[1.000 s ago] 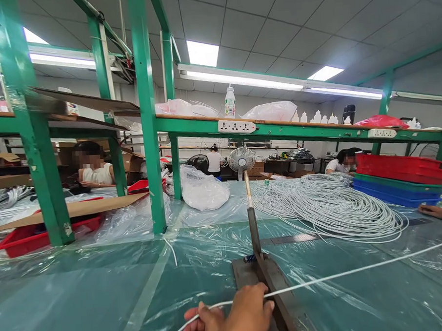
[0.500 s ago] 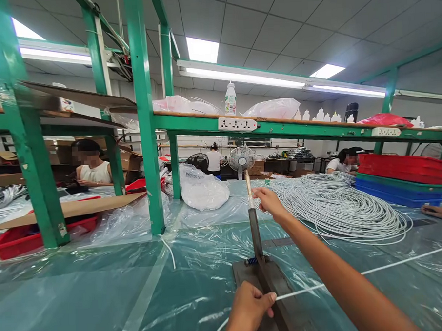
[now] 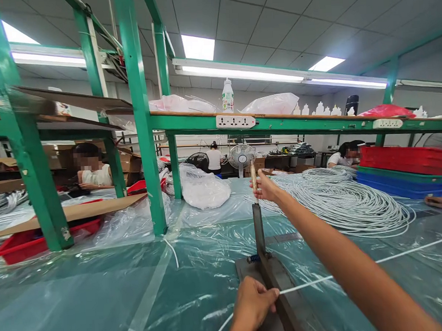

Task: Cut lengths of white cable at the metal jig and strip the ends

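Note:
A lever cutter [image 3: 273,278] with a dark metal base sits on the plastic-covered table in front of me. Its long handle [image 3: 258,222] stands raised. My right hand [image 3: 264,188] is closed around the top of that handle, arm stretched forward. My left hand [image 3: 252,305] pinches a white cable [image 3: 357,269] against the left side of the blade. The cable runs off to the right across the table and also trails toward me under my left hand.
A big coil of white cable [image 3: 340,202] lies at the right, with stacked red and blue trays [image 3: 402,170] behind it. Green frame posts [image 3: 142,120] stand to the left. A white bag [image 3: 205,190], a small fan [image 3: 241,157] and seated people are farther back. Another person's hand [image 3: 440,202] rests at the right edge.
My right arm came into view, reached forward and closed on the top of the raised handle. My left hand kept holding the cable at the blade.

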Motion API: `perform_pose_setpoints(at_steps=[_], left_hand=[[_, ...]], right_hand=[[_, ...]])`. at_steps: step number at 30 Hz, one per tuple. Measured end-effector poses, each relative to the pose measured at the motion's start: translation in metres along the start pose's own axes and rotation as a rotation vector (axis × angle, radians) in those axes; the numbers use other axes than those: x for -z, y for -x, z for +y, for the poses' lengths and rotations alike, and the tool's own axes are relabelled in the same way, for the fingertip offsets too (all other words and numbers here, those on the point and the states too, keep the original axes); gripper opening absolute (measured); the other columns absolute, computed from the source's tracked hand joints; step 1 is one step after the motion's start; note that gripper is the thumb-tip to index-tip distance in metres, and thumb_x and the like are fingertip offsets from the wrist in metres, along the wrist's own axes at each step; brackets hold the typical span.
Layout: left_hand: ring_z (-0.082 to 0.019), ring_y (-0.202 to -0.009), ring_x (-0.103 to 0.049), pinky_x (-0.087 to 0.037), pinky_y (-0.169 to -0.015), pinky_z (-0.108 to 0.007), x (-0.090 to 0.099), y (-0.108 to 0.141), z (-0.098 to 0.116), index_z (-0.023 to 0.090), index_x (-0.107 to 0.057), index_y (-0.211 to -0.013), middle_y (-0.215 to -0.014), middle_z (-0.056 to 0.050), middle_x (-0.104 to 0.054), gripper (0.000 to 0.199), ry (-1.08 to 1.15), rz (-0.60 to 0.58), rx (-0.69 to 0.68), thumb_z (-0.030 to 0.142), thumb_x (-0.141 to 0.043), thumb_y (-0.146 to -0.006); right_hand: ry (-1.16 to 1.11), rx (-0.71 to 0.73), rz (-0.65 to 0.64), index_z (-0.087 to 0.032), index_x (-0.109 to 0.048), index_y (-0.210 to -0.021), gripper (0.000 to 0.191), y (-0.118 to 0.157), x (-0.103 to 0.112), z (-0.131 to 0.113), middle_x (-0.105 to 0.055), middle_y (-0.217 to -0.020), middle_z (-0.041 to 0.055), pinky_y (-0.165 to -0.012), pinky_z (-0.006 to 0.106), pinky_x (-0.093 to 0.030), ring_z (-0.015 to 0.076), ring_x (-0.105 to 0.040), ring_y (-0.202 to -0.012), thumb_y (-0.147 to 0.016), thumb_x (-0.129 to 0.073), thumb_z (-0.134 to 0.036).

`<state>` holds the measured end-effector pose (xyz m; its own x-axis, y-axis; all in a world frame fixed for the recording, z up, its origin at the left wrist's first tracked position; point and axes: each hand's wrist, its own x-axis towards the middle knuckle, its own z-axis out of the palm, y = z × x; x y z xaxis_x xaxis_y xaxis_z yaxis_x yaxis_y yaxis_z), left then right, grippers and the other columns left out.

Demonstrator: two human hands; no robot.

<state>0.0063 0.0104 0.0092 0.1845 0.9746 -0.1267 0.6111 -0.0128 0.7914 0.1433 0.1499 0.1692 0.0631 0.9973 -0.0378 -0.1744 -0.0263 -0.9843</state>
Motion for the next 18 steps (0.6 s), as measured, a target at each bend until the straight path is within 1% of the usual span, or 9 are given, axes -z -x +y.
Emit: perform_pose_setpoints(at_steps=[3,7,9,11,13,14,15,16,18], left_hand=[[-0.008,-0.043,-0.031,-0.019,-0.048,-0.024,0.000,0.000,-0.001,0.013,-0.063,-0.046,-0.035,0.004,-0.032,0.031,-0.005,0.001,-0.003,0.036,-0.060,-0.067],[-0.008,-0.040,-0.029,-0.018,-0.046,-0.024,0.000,0.001,0.001,0.013,-0.065,-0.050,-0.033,0.005,-0.028,0.030,0.000,-0.038,-0.037,0.035,-0.058,-0.069],[-0.008,-0.040,-0.030,-0.019,-0.046,-0.024,0.001,0.002,0.002,0.013,-0.065,-0.050,-0.033,0.005,-0.029,0.030,-0.011,-0.037,-0.051,0.035,-0.057,-0.070],[-0.009,-0.042,-0.032,-0.019,-0.047,-0.024,0.002,0.003,0.003,0.014,-0.065,-0.050,-0.035,0.004,-0.033,0.030,-0.029,-0.017,-0.046,0.036,-0.057,-0.069],[-0.009,-0.044,-0.034,-0.020,-0.048,-0.025,0.002,0.003,0.003,0.014,-0.064,-0.049,-0.037,0.003,-0.038,0.030,-0.045,0.008,-0.029,0.037,-0.058,-0.068],[-0.010,-0.044,-0.035,-0.020,-0.049,-0.025,0.001,0.004,0.004,0.014,-0.064,-0.049,-0.038,0.003,-0.039,0.030,-0.050,0.014,-0.021,0.037,-0.059,-0.068],[-0.010,-0.044,-0.035,-0.020,-0.049,-0.025,0.001,0.004,0.004,0.015,-0.064,-0.049,-0.038,0.003,-0.039,0.030,-0.051,0.016,-0.018,0.037,-0.059,-0.068],[-0.009,-0.044,-0.035,-0.019,-0.048,-0.025,0.001,0.004,0.004,0.015,-0.063,-0.049,-0.038,0.003,-0.039,0.030,-0.052,0.016,-0.017,0.036,-0.059,-0.068],[-0.009,-0.044,-0.034,-0.019,-0.048,-0.025,0.001,0.005,0.004,0.015,-0.063,-0.048,-0.038,0.004,-0.037,0.030,-0.053,0.018,-0.018,0.036,-0.059,-0.068]], right_hand=[[-0.058,-0.003,-0.059,-0.012,-0.053,-0.081,0.052,0.042,0.017,-0.016,-0.055,-0.071,0.0051,-0.042,0.017,-0.045,0.0076,-0.050,-0.049,-0.086,-0.021,-0.053],[-0.045,-0.076,-0.036,-0.011,-0.053,-0.078,0.021,0.118,0.037,-0.018,-0.060,-0.072,0.0085,-0.042,0.013,-0.045,0.0058,-0.052,-0.046,-0.086,-0.042,-0.027],[0.013,-0.102,-0.074,-0.011,-0.055,-0.086,0.009,0.159,0.045,-0.008,-0.062,-0.076,0.0100,-0.045,0.014,-0.047,0.0072,-0.056,-0.050,-0.081,-0.050,-0.016],[0.071,-0.145,-0.089,-0.012,-0.052,-0.100,0.026,0.196,0.050,0.008,-0.063,-0.077,0.0099,-0.049,0.016,-0.049,0.0104,-0.059,-0.055,-0.074,-0.057,-0.013],[0.100,-0.237,-0.027,-0.014,-0.045,-0.111,0.044,0.225,0.052,0.027,-0.062,-0.070,0.0080,-0.046,0.018,-0.048,0.0125,-0.059,-0.053,-0.070,-0.062,-0.016],[0.100,-0.287,0.022,-0.015,-0.043,-0.112,0.047,0.235,0.051,0.037,-0.062,-0.070,0.0077,-0.042,0.018,-0.047,0.0124,-0.057,-0.050,-0.069,-0.063,-0.017],[0.092,-0.329,0.064,-0.017,-0.045,-0.109,0.045,0.243,0.050,0.047,-0.062,-0.071,0.0073,-0.039,0.018,-0.044,0.0110,-0.055,-0.046,-0.068,-0.062,-0.017],[0.091,-0.364,0.072,-0.017,-0.049,-0.101,0.036,0.249,0.049,0.057,-0.061,-0.069,0.0066,-0.035,0.016,-0.041,0.0088,-0.051,-0.042,-0.067,-0.061,-0.017],[0.085,-0.400,0.034,-0.016,-0.052,-0.076,0.011,0.255,0.046,0.074,-0.056,-0.060,0.0033,-0.030,0.013,-0.031,0.0041,-0.040,-0.034,-0.066,-0.056,-0.018]])
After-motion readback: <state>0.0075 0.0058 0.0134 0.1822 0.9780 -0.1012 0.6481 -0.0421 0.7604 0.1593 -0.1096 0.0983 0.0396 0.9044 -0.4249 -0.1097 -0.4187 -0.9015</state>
